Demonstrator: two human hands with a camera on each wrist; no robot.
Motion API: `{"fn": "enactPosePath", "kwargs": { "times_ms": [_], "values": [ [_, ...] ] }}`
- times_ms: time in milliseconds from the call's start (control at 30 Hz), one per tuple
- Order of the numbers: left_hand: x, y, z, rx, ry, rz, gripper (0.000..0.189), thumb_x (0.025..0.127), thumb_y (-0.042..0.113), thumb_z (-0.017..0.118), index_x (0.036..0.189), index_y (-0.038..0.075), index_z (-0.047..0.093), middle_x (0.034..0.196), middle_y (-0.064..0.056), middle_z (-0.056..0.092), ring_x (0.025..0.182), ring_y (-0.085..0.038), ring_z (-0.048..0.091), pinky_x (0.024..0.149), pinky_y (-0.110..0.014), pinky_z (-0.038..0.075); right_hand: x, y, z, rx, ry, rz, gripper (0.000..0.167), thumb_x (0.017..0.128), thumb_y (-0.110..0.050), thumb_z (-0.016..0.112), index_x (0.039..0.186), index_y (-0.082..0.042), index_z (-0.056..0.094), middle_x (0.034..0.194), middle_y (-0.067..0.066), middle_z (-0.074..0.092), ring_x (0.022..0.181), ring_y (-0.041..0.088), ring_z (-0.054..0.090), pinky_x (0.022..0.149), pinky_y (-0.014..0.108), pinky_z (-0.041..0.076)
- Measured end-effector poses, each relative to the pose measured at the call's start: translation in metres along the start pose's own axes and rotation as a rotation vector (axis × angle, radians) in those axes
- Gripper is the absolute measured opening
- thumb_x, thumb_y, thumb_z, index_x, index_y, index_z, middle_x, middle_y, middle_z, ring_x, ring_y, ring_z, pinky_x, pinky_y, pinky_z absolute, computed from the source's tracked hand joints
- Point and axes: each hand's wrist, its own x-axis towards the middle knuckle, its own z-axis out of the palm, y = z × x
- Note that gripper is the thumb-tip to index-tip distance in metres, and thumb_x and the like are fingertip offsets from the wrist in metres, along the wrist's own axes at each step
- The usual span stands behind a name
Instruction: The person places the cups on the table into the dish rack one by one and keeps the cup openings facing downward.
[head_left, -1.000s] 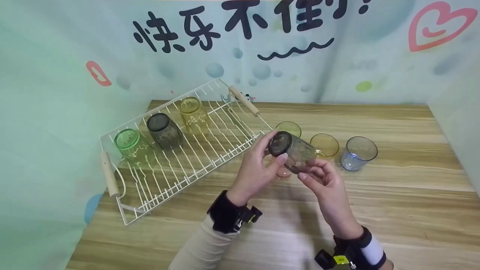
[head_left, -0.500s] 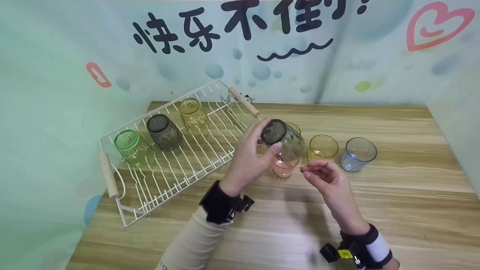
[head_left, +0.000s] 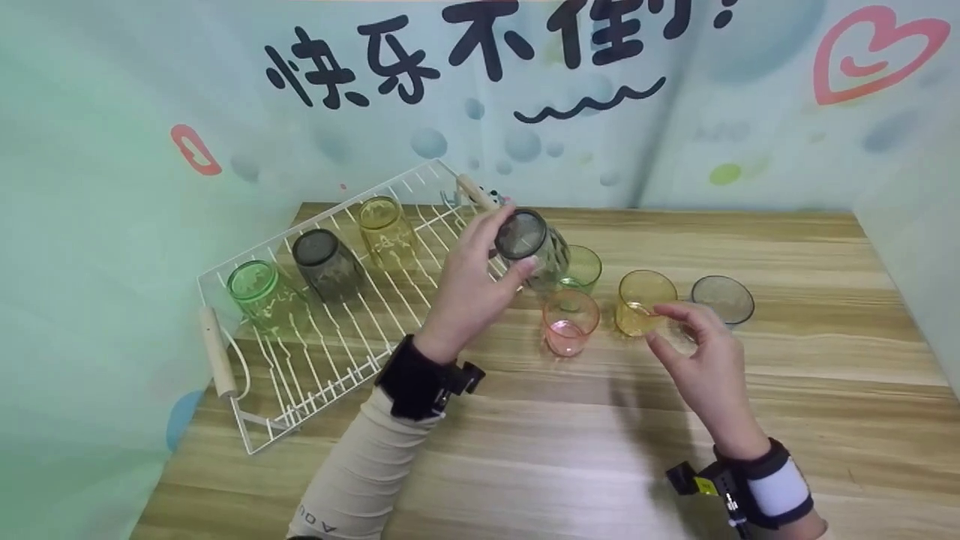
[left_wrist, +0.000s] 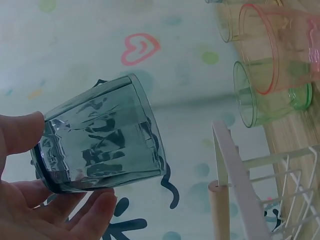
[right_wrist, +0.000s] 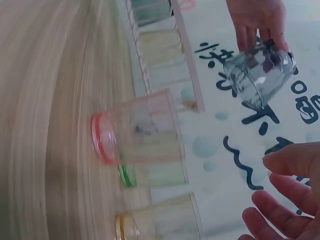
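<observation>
My left hand (head_left: 504, 244) grips a grey ribbed glass (head_left: 541, 253) on its side, base towards me, in the air over the right edge of the white wire rack (head_left: 225, 264). In the left wrist view the thumb and fingers (left_wrist: 92, 214) curl round the base of the grey glass (left_wrist: 100, 142). My right hand (head_left: 679, 330) hovers empty with loosely curled fingers (right_wrist: 282, 200), just in front of the yellow glass (head_left: 643, 298) and the blue-grey glass (head_left: 724, 298). A pink glass (head_left: 570, 322) and a green glass (head_left: 583, 268) stand upright between the hands.
In the rack, a green glass (head_left: 259, 289), a grey glass (head_left: 326, 262) and a yellow glass (head_left: 386, 229) sit upside down along its left side. Wooden handles (head_left: 217, 352) cap the rack's ends. A printed backdrop walls in the wooden table (head_left: 825, 390) at back and sides.
My right hand let go of the grey glass and moved right towards the yellow and blue-grey glasses. My left hand carried the grey glass up and left, to the rack's edge.
</observation>
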Motion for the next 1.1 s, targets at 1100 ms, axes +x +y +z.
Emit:
{"fn": "enactPosePath", "kwargs": {
  "times_ms": [1100],
  "values": [
    [0.061,-0.062,-0.047,0.199,0.082,-0.13,0.067,0.089,0.02,0.07,0.147,0.005,0.04,0.143,-0.015,0.049,0.134,-0.028,0.047,0.117,-0.039,0.037,0.016,0.045,-0.015,-0.407,0.084,-0.119,0.035,0.08,0.005,0.07,0.114,0.012,0.063,0.115,0.032,0.063,0.106,0.049,0.059,0.094,0.06,0.049]
  ]
}}
